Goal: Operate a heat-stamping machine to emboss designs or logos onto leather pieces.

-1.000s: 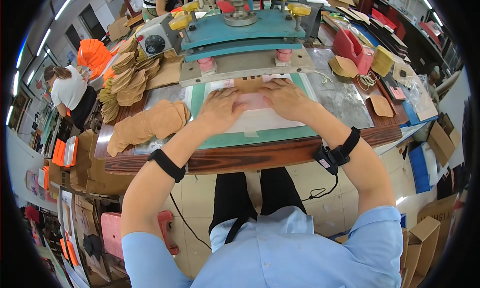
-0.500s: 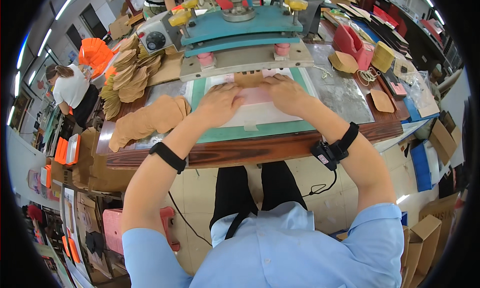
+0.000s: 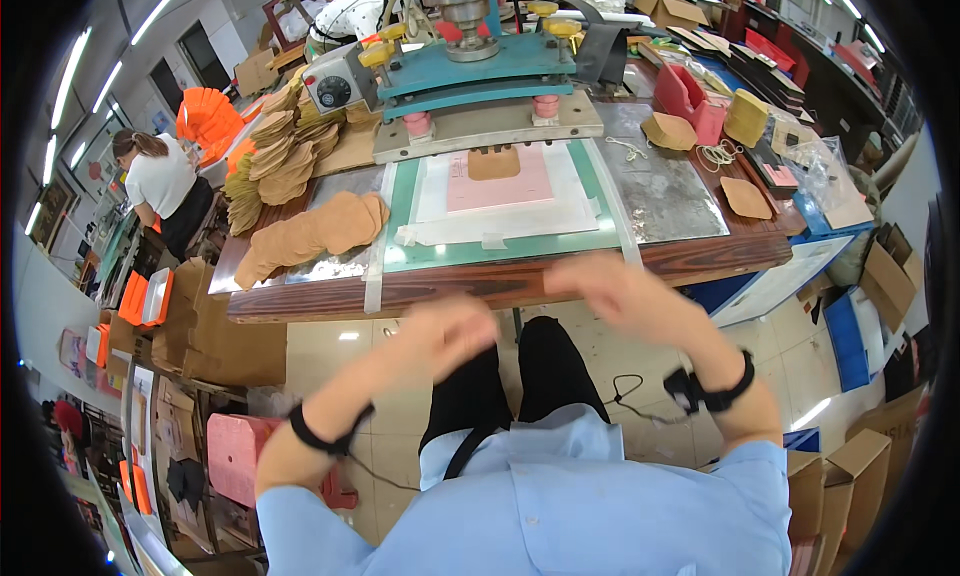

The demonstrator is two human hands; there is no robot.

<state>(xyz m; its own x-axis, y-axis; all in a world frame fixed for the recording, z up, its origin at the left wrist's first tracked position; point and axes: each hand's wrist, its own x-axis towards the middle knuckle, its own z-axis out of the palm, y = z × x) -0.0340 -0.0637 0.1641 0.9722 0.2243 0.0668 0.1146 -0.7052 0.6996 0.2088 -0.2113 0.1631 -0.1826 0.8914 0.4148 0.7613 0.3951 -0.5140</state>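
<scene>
At the left of the surface [image 3: 705,257], a fanned row of tan pieces [image 3: 315,234] lies in front of taller brown stacks [image 3: 285,141]. The left hand [image 3: 448,334] hangs just off the front edge, its forearm angled inward from the lower left. It seems loosely curled and no item shows in it, but blur means I cannot tell whether it is open or closed. At centre, a tan piece [image 3: 494,163] lies flat on a pink sheet [image 3: 500,193], its far end close to the press's metal plate [image 3: 485,128] and partly hidden. Neither hand touches it, so the step looks like a pause after placing or aligning; any further adjustment would call for both hands reaching forward over the edge, fingertips low and clear of the plate. The right hand [image 3: 612,284] is over the front edge, its forearm slanting in from the lower right, fingers pointing left; it too appears unladen, its closure blurred. Farther right lies a single tan piece [image 3: 746,198].
</scene>
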